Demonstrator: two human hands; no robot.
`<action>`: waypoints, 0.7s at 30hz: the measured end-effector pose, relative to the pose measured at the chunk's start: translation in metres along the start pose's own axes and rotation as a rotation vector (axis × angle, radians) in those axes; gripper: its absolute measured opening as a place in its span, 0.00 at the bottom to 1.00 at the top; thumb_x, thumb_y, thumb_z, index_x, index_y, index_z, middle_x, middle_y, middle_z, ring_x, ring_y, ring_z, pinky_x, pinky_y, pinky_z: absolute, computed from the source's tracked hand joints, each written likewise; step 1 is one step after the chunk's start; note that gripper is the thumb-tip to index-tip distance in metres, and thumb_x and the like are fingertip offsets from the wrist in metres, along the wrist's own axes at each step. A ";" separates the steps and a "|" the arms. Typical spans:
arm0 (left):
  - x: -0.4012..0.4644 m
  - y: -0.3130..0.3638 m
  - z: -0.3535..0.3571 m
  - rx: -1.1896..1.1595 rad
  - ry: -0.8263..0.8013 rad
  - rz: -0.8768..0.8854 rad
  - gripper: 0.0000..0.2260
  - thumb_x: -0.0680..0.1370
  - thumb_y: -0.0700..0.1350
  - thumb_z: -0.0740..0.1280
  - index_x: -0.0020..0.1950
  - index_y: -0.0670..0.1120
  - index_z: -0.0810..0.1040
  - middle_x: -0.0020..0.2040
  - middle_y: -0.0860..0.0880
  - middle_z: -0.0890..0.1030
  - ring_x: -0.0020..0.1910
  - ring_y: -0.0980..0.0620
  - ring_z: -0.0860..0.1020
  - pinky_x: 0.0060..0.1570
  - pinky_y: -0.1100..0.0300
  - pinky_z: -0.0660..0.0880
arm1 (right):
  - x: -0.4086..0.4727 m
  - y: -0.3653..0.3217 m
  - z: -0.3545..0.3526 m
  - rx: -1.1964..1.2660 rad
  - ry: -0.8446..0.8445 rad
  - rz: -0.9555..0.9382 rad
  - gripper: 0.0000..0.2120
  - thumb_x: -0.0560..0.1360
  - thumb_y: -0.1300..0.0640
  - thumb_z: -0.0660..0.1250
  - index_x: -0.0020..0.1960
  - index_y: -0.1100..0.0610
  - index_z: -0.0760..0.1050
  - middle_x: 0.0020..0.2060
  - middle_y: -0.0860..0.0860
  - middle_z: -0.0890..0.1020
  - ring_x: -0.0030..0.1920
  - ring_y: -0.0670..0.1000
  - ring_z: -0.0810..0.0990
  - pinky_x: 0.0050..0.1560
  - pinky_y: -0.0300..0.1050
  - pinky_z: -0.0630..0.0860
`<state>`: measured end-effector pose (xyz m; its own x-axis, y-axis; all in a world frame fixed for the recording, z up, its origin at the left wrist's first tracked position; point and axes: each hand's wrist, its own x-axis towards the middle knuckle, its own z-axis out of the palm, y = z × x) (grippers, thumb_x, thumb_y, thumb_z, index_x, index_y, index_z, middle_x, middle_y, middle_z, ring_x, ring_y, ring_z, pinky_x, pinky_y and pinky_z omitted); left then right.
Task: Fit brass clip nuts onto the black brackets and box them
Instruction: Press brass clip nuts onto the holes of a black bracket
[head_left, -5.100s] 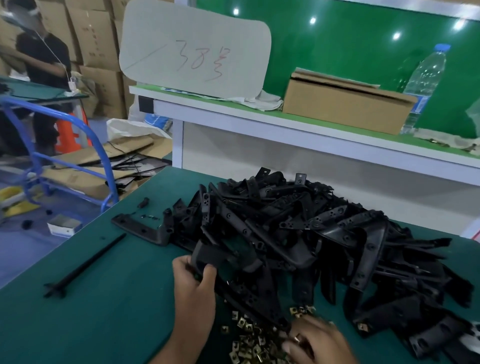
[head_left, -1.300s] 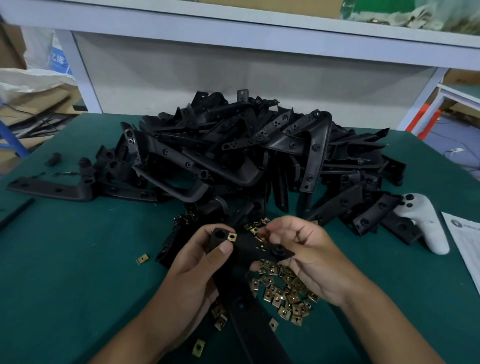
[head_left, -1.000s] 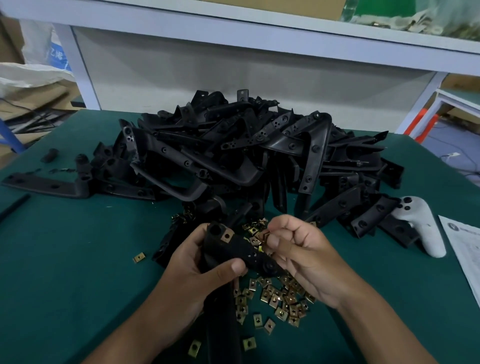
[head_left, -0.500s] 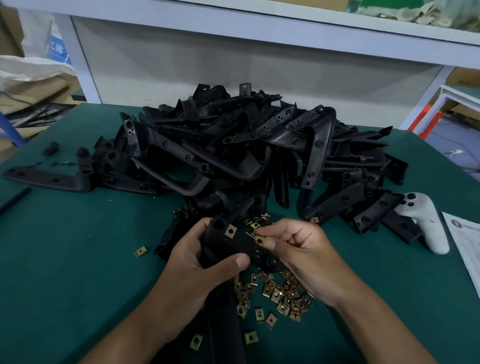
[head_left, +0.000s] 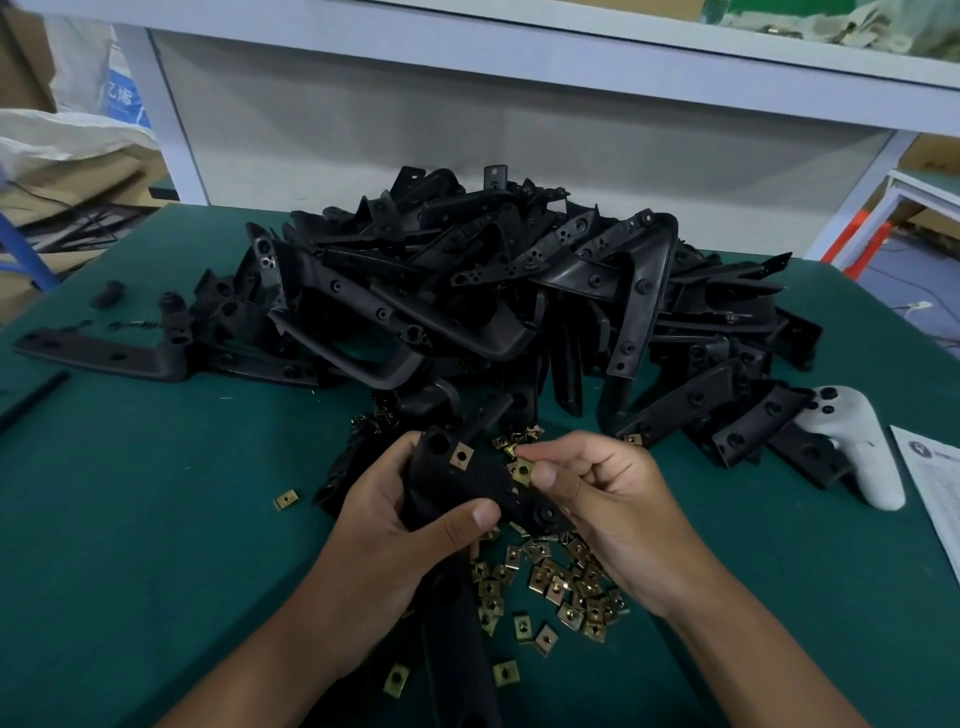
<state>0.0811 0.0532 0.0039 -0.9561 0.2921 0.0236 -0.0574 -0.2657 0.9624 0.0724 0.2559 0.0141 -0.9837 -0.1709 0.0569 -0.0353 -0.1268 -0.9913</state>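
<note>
At lower centre of the frame a bracket (head_left: 457, 483) is gripped by the left hand (head_left: 400, 525), thumb curled across its face. A nut (head_left: 522, 470) is pinched against the bracket's edge by the right hand (head_left: 608, 499), fingers curled. Loose nuts (head_left: 561, 587) are scattered below the hands on the table (head_left: 156, 519)

Since 0.5 s ago: right hand (head_left: 597, 499) has brought its pinched clip nut (head_left: 522, 470) against the upper edge of the bracket (head_left: 467, 483); second nut there partly seated.
</note>
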 end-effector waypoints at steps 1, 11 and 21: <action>0.000 0.000 0.000 -0.002 -0.003 0.003 0.23 0.65 0.56 0.83 0.55 0.51 0.81 0.48 0.47 0.85 0.43 0.52 0.82 0.44 0.62 0.79 | 0.000 0.000 0.000 -0.005 -0.001 0.006 0.21 0.66 0.38 0.79 0.51 0.51 0.86 0.42 0.53 0.86 0.47 0.59 0.79 0.52 0.58 0.71; 0.001 -0.001 0.000 -0.008 0.004 0.019 0.21 0.67 0.56 0.81 0.55 0.50 0.81 0.45 0.46 0.84 0.41 0.51 0.81 0.42 0.62 0.79 | -0.003 0.002 0.008 -0.002 0.017 0.006 0.20 0.66 0.37 0.78 0.51 0.49 0.86 0.43 0.49 0.87 0.48 0.48 0.85 0.52 0.41 0.80; -0.001 -0.003 0.002 0.071 0.108 0.114 0.16 0.70 0.54 0.77 0.54 0.51 0.81 0.51 0.42 0.84 0.51 0.39 0.82 0.50 0.55 0.82 | -0.006 -0.003 0.004 -0.015 -0.093 0.031 0.25 0.68 0.37 0.77 0.60 0.48 0.84 0.57 0.57 0.85 0.61 0.60 0.81 0.60 0.52 0.78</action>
<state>0.0832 0.0552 0.0011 -0.9807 0.1627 0.1087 0.0703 -0.2251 0.9718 0.0794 0.2532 0.0169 -0.9638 -0.2642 0.0358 -0.0080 -0.1055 -0.9944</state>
